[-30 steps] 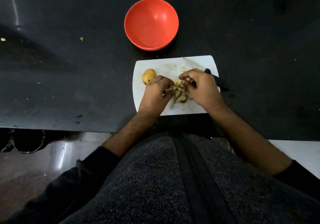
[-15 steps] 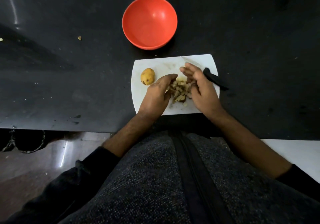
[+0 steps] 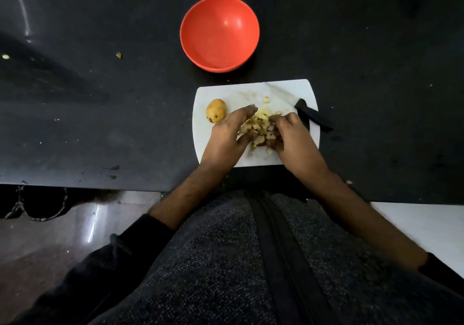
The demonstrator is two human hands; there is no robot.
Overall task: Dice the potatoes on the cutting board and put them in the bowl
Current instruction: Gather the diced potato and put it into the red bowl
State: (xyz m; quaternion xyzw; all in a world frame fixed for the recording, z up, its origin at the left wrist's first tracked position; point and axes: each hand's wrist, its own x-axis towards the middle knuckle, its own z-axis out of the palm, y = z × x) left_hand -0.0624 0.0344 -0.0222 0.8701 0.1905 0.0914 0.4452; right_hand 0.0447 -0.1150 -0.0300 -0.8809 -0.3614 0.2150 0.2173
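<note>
At centre frame, the white cutting board carries a heap of diced potato. The left hand presses its straight fingers against the heap's left side; the right hand curls its fingers into the right side. A whole potato lies left, a knife right. The red bowl sits above.
</note>
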